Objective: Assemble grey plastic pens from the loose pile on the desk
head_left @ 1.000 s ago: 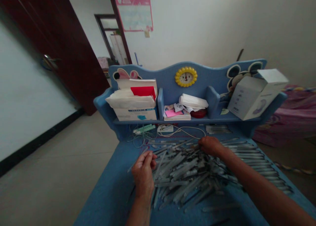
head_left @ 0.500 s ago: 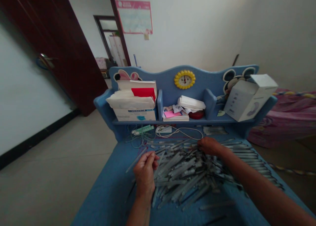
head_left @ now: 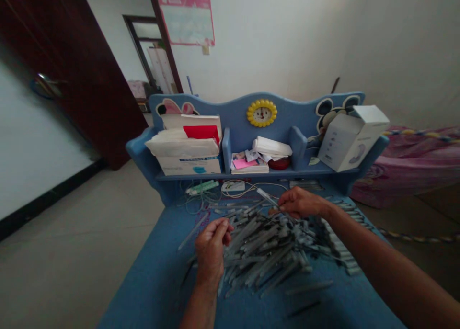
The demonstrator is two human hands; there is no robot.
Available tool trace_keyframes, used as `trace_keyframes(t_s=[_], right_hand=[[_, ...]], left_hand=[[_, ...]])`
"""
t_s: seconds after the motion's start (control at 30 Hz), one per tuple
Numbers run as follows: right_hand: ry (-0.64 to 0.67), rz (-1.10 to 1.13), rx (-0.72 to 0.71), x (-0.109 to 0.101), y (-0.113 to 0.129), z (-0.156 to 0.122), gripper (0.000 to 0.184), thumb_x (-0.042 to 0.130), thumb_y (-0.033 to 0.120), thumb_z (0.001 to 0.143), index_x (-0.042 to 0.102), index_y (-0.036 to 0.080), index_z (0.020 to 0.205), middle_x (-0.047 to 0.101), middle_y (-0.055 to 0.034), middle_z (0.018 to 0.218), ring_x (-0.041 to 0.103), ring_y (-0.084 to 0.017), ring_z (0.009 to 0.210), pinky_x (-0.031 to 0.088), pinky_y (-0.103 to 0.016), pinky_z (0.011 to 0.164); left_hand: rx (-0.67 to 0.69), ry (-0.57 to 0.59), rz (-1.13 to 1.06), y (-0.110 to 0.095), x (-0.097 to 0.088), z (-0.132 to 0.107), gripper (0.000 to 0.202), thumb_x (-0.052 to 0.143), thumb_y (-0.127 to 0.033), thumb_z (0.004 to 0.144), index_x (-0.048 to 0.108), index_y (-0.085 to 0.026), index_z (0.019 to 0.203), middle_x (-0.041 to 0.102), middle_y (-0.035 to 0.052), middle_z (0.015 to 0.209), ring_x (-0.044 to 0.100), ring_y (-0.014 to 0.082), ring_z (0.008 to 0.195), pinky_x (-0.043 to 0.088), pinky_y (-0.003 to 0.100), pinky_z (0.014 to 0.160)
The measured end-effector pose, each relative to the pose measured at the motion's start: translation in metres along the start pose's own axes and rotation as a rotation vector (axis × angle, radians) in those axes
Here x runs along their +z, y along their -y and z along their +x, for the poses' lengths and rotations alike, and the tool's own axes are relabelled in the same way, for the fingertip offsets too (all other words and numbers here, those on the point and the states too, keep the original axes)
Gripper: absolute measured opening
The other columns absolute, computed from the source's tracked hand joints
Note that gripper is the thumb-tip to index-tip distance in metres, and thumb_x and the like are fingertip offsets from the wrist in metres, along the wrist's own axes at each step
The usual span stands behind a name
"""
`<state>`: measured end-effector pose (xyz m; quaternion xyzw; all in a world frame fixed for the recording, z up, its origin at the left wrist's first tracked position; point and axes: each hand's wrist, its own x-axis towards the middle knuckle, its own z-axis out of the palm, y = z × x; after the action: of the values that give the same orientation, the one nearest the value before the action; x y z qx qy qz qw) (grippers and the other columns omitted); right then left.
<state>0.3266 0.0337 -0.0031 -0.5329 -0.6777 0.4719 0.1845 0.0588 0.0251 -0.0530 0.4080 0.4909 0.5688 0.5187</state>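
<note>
A heap of slim translucent pens point(head_left: 266, 245) lies across the blue desk, some with dark ends. My right hand point(head_left: 298, 203) is at the heap's far side, fingers closed on one pen point(head_left: 265, 195) that sticks out up and to the left. At the heap's left edge is my left hand point(head_left: 212, 245), thumb and fingers pinched together; what they hold, if anything, I cannot make out. One loose pen point(head_left: 193, 231) lies left of that hand. A row of pens point(head_left: 343, 247) lies to the right, partly behind my right forearm.
Behind the heap are a green-and-white power strip point(head_left: 203, 187) and a white cable point(head_left: 247, 189). The blue shelf point(head_left: 258, 176) above holds a box of papers point(head_left: 190, 164), books point(head_left: 249, 167), a white roll point(head_left: 272, 146) and a white carton point(head_left: 350, 137).
My right hand has lifted a little from the far side of the heap, and a pen now shows in its fingers. My left hand keeps its pinch. The view has shifted slightly.
</note>
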Motion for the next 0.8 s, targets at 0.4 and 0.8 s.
trace_keyframes(t_s=[0.4,0.8], right_hand=[[0.195,0.306,-0.036,0.054,0.033,0.001,0.023,0.057,0.034,0.071,0.058,0.013,0.079,0.045,0.0085,0.038,0.032,-0.004,0.03,0.018,-0.015,0.03],[0.132,0.183,-0.08,0.086,0.033,0.004,0.036,0.053,0.045,0.078,0.057,0.013,0.063,0.047,0.0067,0.037,0.032,-0.003,0.029,0.02,-0.015,0.03]], left_hand=[[-0.106,0.385,-0.118,-0.001,0.009,-0.022,0.025,0.067,-0.029,0.064,0.067,-0.013,0.084,0.065,0.0037,0.065,0.048,0.0087,0.047,0.034,0.02,0.044],[-0.198,0.267,-0.38,0.004,0.005,-0.019,0.024,0.075,-0.025,0.055,0.066,-0.013,0.074,0.056,-0.0027,0.058,0.044,0.0049,0.044,0.033,0.017,0.042]])
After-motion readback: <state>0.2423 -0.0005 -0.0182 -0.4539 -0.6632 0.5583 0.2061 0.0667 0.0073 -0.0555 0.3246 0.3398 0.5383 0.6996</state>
